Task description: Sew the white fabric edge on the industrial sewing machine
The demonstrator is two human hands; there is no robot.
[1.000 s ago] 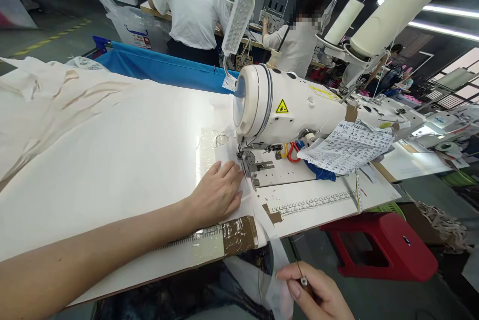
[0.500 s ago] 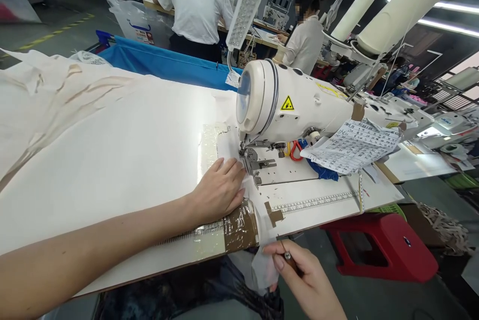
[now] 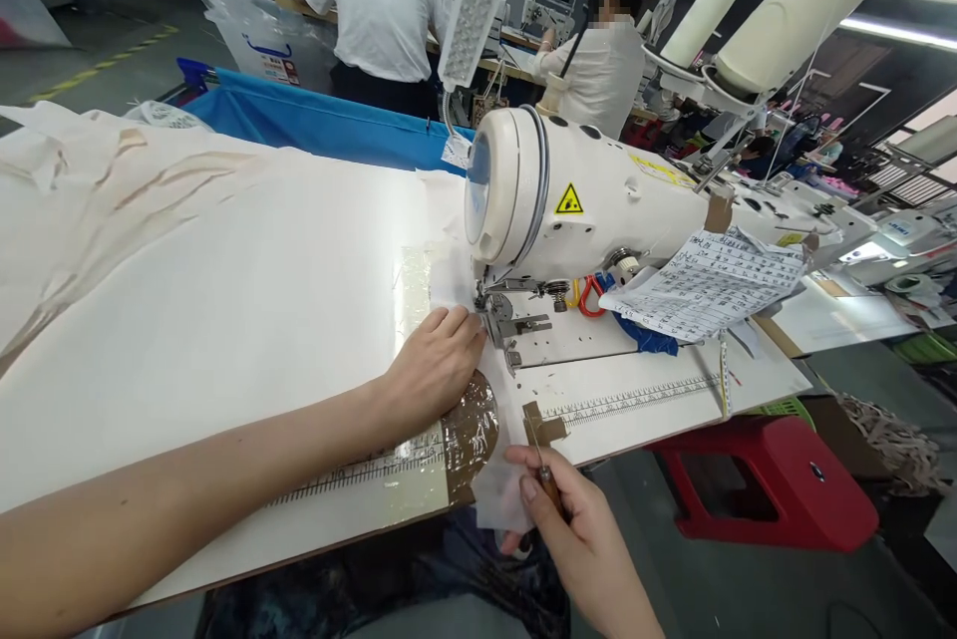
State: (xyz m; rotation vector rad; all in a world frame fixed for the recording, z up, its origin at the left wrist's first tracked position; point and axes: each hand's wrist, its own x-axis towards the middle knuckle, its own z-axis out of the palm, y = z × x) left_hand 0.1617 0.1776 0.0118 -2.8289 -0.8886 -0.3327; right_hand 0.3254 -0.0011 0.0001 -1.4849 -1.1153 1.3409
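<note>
A strip of thin white fabric (image 3: 502,420) runs from beneath the presser foot (image 3: 485,305) of the sewing machine (image 3: 575,200) down over the table's front edge. My left hand (image 3: 438,360) presses on it just before the foot, fingers bent and close together, the tips partly hidden. At the front edge my right hand (image 3: 572,519) is closed around an awl (image 3: 549,487) with a wooden handle, its thin metal point sticking up. Thumb and fingers of that hand also take in the side of the fabric's lower end.
Pale cloth (image 3: 90,190) is heaped on the white table's left. Rulers (image 3: 628,405) and brown tape lie along the front. A handwritten sheet (image 3: 703,285) hangs from the machine, near red-handled scissors (image 3: 592,296). A red stool (image 3: 778,484) stands right; two people work behind.
My right hand has risen and moved left with the awl and the fabric's lower end. The fabric now curves across the brown tape. My left hand has shifted slightly up toward the presser foot.
</note>
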